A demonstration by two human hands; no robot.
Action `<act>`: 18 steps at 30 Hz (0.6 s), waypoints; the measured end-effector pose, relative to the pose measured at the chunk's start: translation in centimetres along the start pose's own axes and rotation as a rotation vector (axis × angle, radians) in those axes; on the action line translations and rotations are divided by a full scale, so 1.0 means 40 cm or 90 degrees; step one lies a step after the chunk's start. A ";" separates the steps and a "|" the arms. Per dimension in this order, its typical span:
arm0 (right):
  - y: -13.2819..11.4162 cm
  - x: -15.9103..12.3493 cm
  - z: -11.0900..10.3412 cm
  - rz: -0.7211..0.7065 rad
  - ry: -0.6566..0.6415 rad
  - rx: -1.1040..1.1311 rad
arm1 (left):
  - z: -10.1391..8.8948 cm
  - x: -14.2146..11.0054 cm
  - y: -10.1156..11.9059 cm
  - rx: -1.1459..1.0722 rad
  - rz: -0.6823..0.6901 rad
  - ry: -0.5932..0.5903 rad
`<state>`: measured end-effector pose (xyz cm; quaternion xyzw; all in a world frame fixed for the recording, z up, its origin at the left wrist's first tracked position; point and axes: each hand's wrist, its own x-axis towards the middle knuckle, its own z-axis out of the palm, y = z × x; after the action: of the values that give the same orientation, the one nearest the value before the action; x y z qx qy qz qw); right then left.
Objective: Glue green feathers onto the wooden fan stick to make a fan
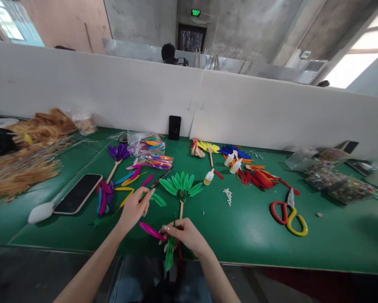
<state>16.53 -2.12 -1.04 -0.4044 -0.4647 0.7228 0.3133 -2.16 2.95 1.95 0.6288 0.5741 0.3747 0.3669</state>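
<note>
My left hand (pixel 137 207) is closed in a pinch, its fingertips at the end of a green feather (pixel 159 200). At the table's front edge my right hand (pixel 185 236) is closed around another green feather (pixel 169 256), which points down. A magenta feather (pixel 151 230) lies against the right fingers; I cannot tell whether they grip it. Just beyond that hand is a fan of green feathers (pixel 182 183) on a wooden stick (pixel 181 209). The stick's lower end is hidden behind the right hand.
Left of my hands lie a phone (pixel 78 194), loose coloured feathers (pixel 125 189) and a purple feather fan (pixel 118 152). To the right are a glue bottle (pixel 209 177), white beads (pixel 228 196), red feathers (pixel 261 177) and scissors (pixel 289 212). A white partition (pixel 255 109) stands behind.
</note>
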 end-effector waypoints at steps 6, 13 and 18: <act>0.002 -0.020 -0.002 0.058 -0.098 -0.018 | -0.012 -0.008 -0.003 -0.032 0.011 -0.026; -0.011 -0.046 -0.032 0.142 -0.120 -0.088 | -0.065 0.015 -0.030 -0.069 -0.025 0.099; -0.005 -0.031 -0.043 0.080 -0.029 -0.043 | -0.069 0.013 -0.064 0.068 -0.058 0.094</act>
<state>18.64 -2.34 -0.89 -0.4265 -0.4692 0.7341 0.2428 -5.73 3.75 0.92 0.5913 0.6467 0.3719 0.3063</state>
